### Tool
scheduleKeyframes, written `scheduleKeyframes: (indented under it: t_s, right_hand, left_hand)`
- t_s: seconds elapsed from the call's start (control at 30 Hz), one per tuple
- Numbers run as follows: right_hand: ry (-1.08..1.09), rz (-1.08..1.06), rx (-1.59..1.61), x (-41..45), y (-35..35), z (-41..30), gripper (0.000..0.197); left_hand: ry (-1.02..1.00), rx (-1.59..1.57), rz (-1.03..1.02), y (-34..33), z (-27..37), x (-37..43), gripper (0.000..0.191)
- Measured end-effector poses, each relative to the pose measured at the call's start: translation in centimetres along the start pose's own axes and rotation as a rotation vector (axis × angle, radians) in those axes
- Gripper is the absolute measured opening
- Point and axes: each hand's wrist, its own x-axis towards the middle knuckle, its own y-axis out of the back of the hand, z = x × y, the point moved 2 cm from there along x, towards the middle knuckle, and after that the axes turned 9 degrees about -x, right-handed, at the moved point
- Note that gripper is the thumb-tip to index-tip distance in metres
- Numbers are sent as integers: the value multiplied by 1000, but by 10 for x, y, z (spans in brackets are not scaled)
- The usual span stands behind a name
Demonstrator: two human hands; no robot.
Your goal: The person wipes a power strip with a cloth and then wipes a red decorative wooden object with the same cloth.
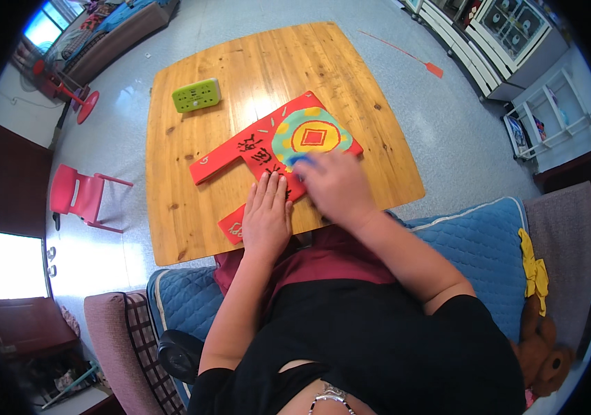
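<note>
A flat red bag (pixel 254 148), its handles towards the left, lies slantwise on the wooden table (pixel 181 181). It bears dark writing and a painted round design in teal and yellow with a red square at its middle. My left hand (pixel 268 210) rests flat on the bag's near part, fingers apart, with nothing held. My right hand (pixel 337 184), blurred by motion, is over the bag's near right part. Its fingers are closed on a small blue object (pixel 303 160), mostly hidden, whose kind I cannot tell.
A green multi-socket power block (pixel 196 96) stands at the table's far left. A pink child's chair (pixel 85 194) is on the floor at left, and a red fly swatter (pixel 433 69) lies on the floor beyond the table at right. Blue quilted sofa cushions (pixel 472 244) flank me.
</note>
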Motion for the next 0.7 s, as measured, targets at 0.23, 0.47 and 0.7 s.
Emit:
scheduleKeyframes:
  t_s: [0.23,0.47,0.7]
  right_hand:
    - [-146,-38,-28,-10,-16,22,24]
    - [-185,41,-53,1,1,52,26]
    - [-59,-11,92,-13,-6,-9,18]
  left_hand:
    - [17,-16,0,1,0,-3,46]
    - [9,-53,-17,3,2,0,46]
    - [-4,-44,5,5,1,-2,44]
